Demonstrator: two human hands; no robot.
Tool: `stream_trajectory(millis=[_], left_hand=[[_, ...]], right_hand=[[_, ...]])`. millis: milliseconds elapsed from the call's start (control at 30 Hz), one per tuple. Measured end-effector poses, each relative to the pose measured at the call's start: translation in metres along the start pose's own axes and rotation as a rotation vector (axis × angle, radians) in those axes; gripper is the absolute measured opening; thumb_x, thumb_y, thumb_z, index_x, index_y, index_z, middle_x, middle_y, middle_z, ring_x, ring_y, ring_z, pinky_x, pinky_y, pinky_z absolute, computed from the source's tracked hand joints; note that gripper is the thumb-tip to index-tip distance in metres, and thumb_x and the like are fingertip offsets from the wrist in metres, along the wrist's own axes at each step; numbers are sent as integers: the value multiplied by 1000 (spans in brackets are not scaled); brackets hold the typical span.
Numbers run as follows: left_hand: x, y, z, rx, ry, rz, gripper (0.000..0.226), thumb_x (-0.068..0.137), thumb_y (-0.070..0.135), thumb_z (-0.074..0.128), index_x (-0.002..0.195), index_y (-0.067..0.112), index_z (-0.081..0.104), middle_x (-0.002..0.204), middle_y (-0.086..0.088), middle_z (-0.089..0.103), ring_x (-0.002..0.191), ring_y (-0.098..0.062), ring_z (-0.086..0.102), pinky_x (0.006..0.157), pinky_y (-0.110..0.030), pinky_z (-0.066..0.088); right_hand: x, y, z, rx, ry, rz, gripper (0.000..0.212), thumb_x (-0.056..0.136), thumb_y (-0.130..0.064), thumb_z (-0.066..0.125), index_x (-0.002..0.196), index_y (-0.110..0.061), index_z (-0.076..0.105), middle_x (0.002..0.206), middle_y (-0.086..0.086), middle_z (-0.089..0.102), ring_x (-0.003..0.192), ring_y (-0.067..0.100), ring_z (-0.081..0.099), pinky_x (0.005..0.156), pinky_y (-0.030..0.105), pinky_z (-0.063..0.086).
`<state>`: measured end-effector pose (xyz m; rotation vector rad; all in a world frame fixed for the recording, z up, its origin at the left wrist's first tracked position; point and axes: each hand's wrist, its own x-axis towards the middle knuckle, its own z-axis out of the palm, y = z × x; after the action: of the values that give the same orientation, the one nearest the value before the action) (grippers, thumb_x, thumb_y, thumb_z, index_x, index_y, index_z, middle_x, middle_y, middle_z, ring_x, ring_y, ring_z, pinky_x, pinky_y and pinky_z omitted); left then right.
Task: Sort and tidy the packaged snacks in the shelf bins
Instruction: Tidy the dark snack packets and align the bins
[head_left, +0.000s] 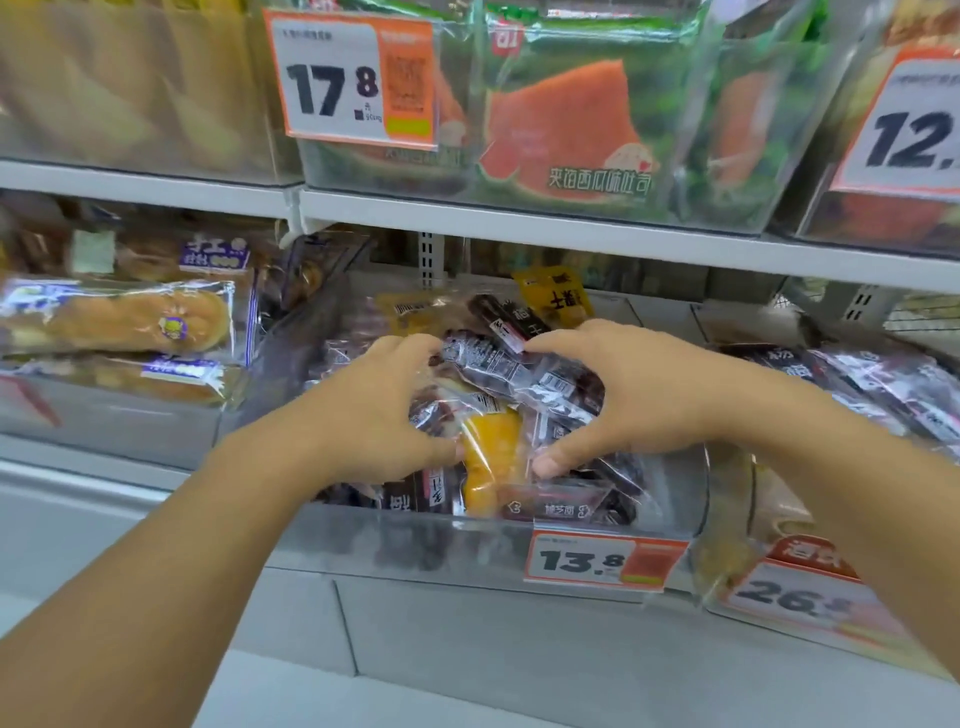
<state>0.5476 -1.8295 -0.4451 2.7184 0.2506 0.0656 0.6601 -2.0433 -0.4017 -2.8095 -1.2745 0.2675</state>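
Note:
A clear plastic bin (415, 545) on the middle shelf holds a heap of small dark snack packets (519, 371) mixed with yellow ones (491, 452). Both my hands are inside the bin, cupped around the heap from either side. My left hand (374, 410) curls its fingers over dark packets on the left of the pile. My right hand (623, 395) curls over the right side, its thumb pressing a packet near the front. One yellow packet (553, 296) stands up at the back of the bin.
The bin's front carries a 13.8 price tag (597, 561). Long bread packs (119, 322) fill the bin to the left; dark packets (857, 379) fill the one to the right. Watermelon-print packs (571, 130) sit in bins on the shelf above.

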Motion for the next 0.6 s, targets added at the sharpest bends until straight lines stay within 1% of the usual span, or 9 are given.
stream_trajectory(millis=[67,167,233,267,333,367,433,500,600], left_hand=[[-1,-2,5,10,-1,-59,111,75,65,73,156,29,8,163,2,16,140,-23,39,108,-37,39],[-1,0,10,38,39,-145,107,72,76,64,153,28,14,154,-5,36,132,-28,45,102,-42,44],[1,3,9,60,57,-187,102,73,75,63,151,26,20,142,-5,50,120,-27,53,96,-43,48],[2,3,9,53,52,-190,99,75,73,64,151,28,20,136,-4,56,114,-26,56,94,-43,50],[2,2,8,6,33,-164,92,78,70,64,151,39,18,128,-2,62,106,-23,60,93,-43,51],[1,2,7,-24,24,-150,90,79,69,63,151,42,18,130,-1,62,105,-22,61,94,-41,50],[-3,0,3,-84,-6,-136,85,82,66,64,152,43,21,145,0,53,119,-22,57,98,-35,44],[-8,-4,-1,-121,-14,-142,80,84,64,63,152,35,32,152,-1,46,130,-22,51,96,-31,39],[-15,-5,-6,-76,114,-125,69,83,65,62,139,26,55,134,-5,62,116,-21,60,91,-32,46]], right_hand=[[5,2,2,108,42,45,124,50,-96,57,154,-46,13,158,-4,26,142,22,35,114,43,36],[27,-7,8,166,132,101,127,49,-102,47,156,-45,7,165,-2,18,147,25,29,117,45,32],[40,-17,11,125,85,111,119,56,-94,53,156,-44,9,163,-1,25,144,28,34,115,44,36],[45,-21,13,114,79,110,110,62,-84,56,155,-44,13,160,-1,33,140,29,39,111,44,40],[50,-22,16,98,129,110,98,65,-70,54,153,-45,20,153,-1,42,134,31,45,106,46,44],[49,-21,18,97,152,108,94,66,-67,51,152,-46,22,151,-1,44,133,32,45,106,48,45],[43,-20,19,97,172,101,84,73,-63,50,151,-47,25,149,0,45,131,33,46,104,49,45],[36,-17,20,54,182,105,72,86,-58,50,152,-45,24,150,1,45,131,33,47,103,47,45],[31,-10,19,3,199,117,65,94,-54,45,153,-43,21,153,3,42,132,35,46,102,47,45]])
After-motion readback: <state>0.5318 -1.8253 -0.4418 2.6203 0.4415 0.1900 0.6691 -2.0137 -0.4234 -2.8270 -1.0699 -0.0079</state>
